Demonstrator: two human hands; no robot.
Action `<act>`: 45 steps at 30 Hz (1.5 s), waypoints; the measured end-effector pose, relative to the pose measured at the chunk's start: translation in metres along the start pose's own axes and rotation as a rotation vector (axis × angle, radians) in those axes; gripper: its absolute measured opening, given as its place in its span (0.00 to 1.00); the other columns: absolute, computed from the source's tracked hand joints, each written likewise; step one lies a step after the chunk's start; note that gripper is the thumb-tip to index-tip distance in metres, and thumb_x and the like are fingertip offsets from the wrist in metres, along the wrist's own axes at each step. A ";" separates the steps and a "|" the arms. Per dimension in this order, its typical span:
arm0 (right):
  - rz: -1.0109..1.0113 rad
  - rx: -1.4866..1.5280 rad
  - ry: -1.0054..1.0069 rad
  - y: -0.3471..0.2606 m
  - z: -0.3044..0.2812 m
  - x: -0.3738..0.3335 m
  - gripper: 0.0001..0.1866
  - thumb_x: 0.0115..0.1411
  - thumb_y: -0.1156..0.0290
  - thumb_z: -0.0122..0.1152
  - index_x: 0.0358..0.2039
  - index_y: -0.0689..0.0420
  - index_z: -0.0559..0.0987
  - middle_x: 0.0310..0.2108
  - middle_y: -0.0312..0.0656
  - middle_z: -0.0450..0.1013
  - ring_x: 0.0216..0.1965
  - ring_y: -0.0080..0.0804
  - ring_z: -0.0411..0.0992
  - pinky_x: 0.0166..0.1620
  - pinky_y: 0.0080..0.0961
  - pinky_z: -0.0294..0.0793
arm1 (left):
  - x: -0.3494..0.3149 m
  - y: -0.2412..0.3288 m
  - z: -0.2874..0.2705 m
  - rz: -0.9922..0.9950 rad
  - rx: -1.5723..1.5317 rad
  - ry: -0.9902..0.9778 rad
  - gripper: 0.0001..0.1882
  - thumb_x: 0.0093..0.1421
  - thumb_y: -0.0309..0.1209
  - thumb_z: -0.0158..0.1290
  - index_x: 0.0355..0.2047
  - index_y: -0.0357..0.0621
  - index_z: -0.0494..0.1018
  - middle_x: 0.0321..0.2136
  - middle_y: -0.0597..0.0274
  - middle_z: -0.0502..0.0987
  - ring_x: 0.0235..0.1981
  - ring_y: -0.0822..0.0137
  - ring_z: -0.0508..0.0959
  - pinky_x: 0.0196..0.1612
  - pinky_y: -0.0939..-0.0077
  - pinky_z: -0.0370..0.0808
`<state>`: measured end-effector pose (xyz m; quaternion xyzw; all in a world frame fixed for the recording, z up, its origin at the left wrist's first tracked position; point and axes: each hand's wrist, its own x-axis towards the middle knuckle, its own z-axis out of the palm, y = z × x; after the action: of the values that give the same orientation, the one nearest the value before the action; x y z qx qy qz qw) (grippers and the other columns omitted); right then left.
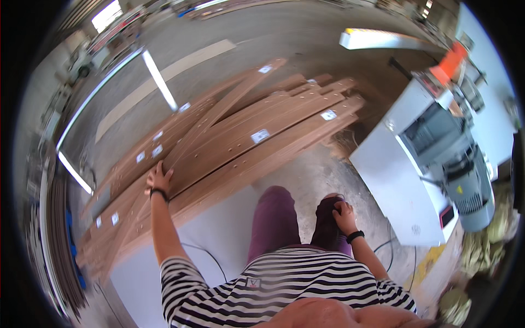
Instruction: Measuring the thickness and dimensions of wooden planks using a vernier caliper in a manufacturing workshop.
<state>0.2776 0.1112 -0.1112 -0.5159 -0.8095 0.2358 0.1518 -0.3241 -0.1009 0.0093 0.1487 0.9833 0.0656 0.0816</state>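
Observation:
My left hand (158,179) rests on a stack of brown wooden boards (219,147), its fingers spread near the lower end of a narrow plank (229,98) lying slantwise across them. White labels with dark print are stuck on several boards, and small holes show along their faces. Beside my right thigh, my right hand (343,217) has its fingers curled against a dark, cloth-like thing (324,221). What exactly that is cannot be made out. Each wrist carries a dark band.
A white machine cabinet (399,191) with a grey motor (465,183) stands at the right. Beyond the boards rises a white frame (158,79). A long pale strip (164,82) lies on the floor. Cables (210,257) run near my legs. Dark stacked lengths (52,229) line the left.

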 end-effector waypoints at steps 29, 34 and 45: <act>-0.117 0.146 0.170 -0.001 0.009 0.000 0.09 0.51 0.69 0.55 0.34 0.55 0.75 0.35 0.48 0.74 0.41 0.48 0.71 0.47 0.42 0.68 | 0.044 -0.102 0.045 0.142 0.479 0.018 0.35 0.65 0.42 0.44 0.68 0.64 0.41 0.68 0.57 0.42 0.68 0.54 0.45 0.65 0.52 0.51; 0.032 0.219 0.146 0.014 -0.018 0.026 0.08 0.54 0.68 0.53 0.29 0.58 0.77 0.29 0.49 0.76 0.34 0.48 0.74 0.40 0.41 0.73 | -0.005 -0.072 0.045 0.118 0.240 0.075 0.32 0.66 0.40 0.42 0.67 0.51 0.45 0.68 0.52 0.43 0.67 0.51 0.47 0.65 0.54 0.54; -0.108 1.363 0.695 0.007 -0.312 0.188 0.16 0.64 0.61 0.55 0.23 0.59 0.74 0.19 0.34 0.68 0.22 0.23 0.68 0.28 0.19 0.70 | -0.058 0.005 0.006 0.612 1.091 -0.134 0.30 0.67 0.38 0.41 0.66 0.45 0.48 0.67 0.53 0.48 0.67 0.51 0.49 0.66 0.59 0.52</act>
<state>0.3564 0.3544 0.1483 -0.3124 -0.4152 0.4992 0.6934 -0.2668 -0.1132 0.0120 0.4476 0.7807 -0.4348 0.0330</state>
